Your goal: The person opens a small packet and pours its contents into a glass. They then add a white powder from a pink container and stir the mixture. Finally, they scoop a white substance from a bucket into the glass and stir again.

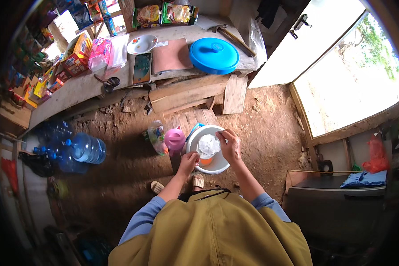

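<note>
A light grey plastic bucket (224, 164) stands before me, with a blue handle (195, 128) at its upper left. Over its mouth is a crumpled clear plastic bag (208, 145); whether anything is inside the bag is hard to tell. My left hand (188, 163) pinches at the bag's lower left side, above the bucket's rim. On the opposite side, the fingertips of my right hand (230, 146) pinch at its upper right edge. Part of an orange object (205, 162) shows inside the bucket below the bag. A pink lidded jug (175, 139) stands just left of the bucket.
Clear plastic packaging (157, 138) lies left of the jug, near a wooden bench (189, 117). Large blue water bottles (88, 148) are at left. The counter (86, 89) ahead bears a blue lid (214, 55), phone (142, 68), scissors (109, 83) and hammer (236, 40).
</note>
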The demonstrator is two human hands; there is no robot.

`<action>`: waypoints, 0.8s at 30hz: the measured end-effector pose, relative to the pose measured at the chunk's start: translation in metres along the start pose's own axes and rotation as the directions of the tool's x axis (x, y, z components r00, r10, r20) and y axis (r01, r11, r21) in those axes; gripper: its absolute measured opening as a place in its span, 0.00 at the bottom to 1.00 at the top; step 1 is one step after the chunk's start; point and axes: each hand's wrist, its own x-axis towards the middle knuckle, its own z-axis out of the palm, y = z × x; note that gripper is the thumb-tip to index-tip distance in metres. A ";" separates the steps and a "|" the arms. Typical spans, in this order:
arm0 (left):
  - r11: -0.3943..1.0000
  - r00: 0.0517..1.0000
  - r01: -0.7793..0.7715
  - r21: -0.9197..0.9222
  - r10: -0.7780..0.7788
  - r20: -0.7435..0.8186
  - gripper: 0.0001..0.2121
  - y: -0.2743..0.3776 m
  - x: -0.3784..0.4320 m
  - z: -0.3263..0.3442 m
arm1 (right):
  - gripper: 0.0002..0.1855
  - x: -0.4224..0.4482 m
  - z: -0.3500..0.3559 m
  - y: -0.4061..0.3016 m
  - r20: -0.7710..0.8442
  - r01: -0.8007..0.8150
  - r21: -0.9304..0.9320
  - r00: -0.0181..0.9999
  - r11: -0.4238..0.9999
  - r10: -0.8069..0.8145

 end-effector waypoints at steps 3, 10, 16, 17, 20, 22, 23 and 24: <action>1.000 1.000 0.009 0.025 -0.009 0.001 0.11 0.001 0.002 0.002 | 0.05 0.002 -0.005 -0.006 -0.036 -0.006 -0.010 0.999 1.000 0.006; 0.997 1.000 0.026 0.075 -0.026 -0.004 0.11 0.002 0.002 0.004 | 0.03 0.005 -0.018 -0.020 -0.040 0.063 0.010 0.997 0.998 -0.062; 0.998 0.998 0.055 0.031 -0.055 -0.021 0.10 0.004 0.000 0.005 | 0.09 -0.012 -0.036 -0.039 0.039 0.245 -0.007 0.969 0.970 -0.244; 0.998 0.998 0.059 0.023 -0.058 -0.019 0.10 0.005 0.000 0.005 | 0.09 -0.014 -0.041 -0.044 0.049 0.273 -0.015 0.961 0.962 -0.272; 0.998 0.998 0.059 -0.007 -0.059 -0.021 0.10 0.006 -0.002 0.004 | 0.11 -0.018 -0.055 -0.054 0.046 0.329 -0.025 0.944 0.944 -0.328; 0.999 0.999 0.045 -0.023 -0.046 -0.015 0.10 0.004 -0.003 0.001 | 0.10 -0.020 -0.064 -0.062 -0.001 0.355 -0.032 0.935 0.934 -0.355; 0.999 0.999 0.035 -0.028 -0.035 -0.011 0.10 0.006 -0.003 0.001 | 0.11 -0.020 -0.068 -0.065 -0.028 0.359 -0.024 0.933 0.933 -0.359; 0.999 0.999 0.039 -0.026 -0.039 -0.013 0.10 0.007 -0.004 0.001 | 0.10 -0.021 -0.070 -0.065 -0.056 0.313 0.026 0.949 0.949 -0.311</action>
